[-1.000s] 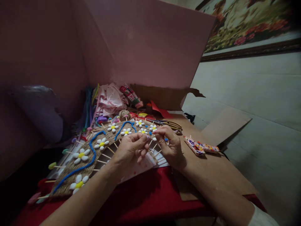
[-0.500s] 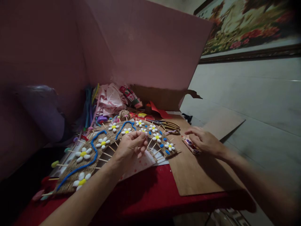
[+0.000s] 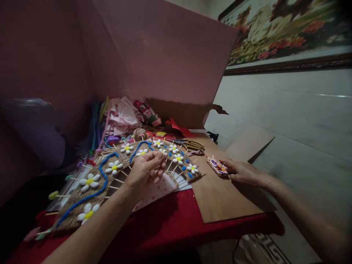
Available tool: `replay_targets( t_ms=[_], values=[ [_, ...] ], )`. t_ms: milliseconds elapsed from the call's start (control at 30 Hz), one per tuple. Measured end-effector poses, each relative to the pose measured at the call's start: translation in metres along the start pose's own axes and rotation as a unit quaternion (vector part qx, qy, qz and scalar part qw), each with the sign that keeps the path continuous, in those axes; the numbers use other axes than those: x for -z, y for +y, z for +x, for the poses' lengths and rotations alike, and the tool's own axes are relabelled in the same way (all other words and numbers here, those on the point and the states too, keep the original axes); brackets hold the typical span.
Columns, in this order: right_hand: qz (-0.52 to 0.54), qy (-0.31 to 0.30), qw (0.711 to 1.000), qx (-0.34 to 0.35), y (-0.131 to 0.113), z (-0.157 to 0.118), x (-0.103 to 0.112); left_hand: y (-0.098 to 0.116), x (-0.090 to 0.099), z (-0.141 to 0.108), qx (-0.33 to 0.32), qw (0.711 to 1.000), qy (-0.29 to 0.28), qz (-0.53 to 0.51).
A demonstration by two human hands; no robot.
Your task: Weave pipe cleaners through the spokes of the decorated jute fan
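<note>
The left hand (image 3: 150, 167) is hovering above the inner edge of an arched, brown twine-wound panel (image 3: 123, 158). Thumb and index fingertips are pressing together; whether a small piece is sitting between them cannot be told. The panel is lying on the red cloth-covered table (image 3: 170, 216), bearing white-petalled, yellow-centred flowers (image 3: 193, 168), blue oval pieces (image 3: 183, 168) and a wavy blue cord (image 3: 90, 196).

The right hand (image 3: 243, 171) is resting at the near end of a flower-patterned, glue-gun-shaped tool (image 3: 217, 166) on the flat brown board (image 3: 220, 207). Its fingers are meeting the tool; how far they are closing around it cannot be told.

The step in hand appears to be taking up the tool. The next move would be calling for a firm handle grip, a lift clear of the gold-handled scissors (image 3: 198, 146), and a steady left hand.
</note>
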State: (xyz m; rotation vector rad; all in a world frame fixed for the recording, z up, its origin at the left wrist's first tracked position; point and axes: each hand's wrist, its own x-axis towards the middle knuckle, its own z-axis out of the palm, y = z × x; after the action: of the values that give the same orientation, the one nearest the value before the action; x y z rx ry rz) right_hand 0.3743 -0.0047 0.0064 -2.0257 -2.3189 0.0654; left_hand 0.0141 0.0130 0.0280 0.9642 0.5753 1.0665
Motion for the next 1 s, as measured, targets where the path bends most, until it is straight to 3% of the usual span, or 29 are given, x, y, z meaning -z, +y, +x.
replay_targets(
  t_ms=[200,367,467,600,700,867,1000],
  values=[
    [0.048,-0.004,0.999,-0.004,-0.002,0.000,-0.002,0.000,-0.001,-0.001,0.002,1.000,0.000,0.006],
    [0.131,0.034,0.991,-0.011,-0.004,-0.005,0.000,0.000,-0.002,-0.001,0.002,1.000,0.001,0.005],
    [0.230,0.101,0.968,0.005,-0.002,-0.007,0.000,-0.001,-0.002,-0.001,0.001,1.000,0.001,0.001],
    [0.330,0.181,0.925,-0.053,-0.014,-0.016,0.009,-0.002,-0.002,0.000,0.001,1.000,-0.001,0.002],
    [0.369,0.153,0.911,-0.101,-0.038,-0.030,0.020,-0.003,-0.001,0.000,0.012,1.000,0.000,-0.006],
    [0.450,0.093,0.883,-0.094,-0.075,-0.050,0.032,-0.004,-0.001,0.000,0.046,0.998,-0.029,-0.033],
    [0.398,0.060,0.910,-0.101,-0.084,-0.053,0.036,-0.003,-0.002,-0.001,0.050,0.998,-0.031,-0.036]
  ],
)
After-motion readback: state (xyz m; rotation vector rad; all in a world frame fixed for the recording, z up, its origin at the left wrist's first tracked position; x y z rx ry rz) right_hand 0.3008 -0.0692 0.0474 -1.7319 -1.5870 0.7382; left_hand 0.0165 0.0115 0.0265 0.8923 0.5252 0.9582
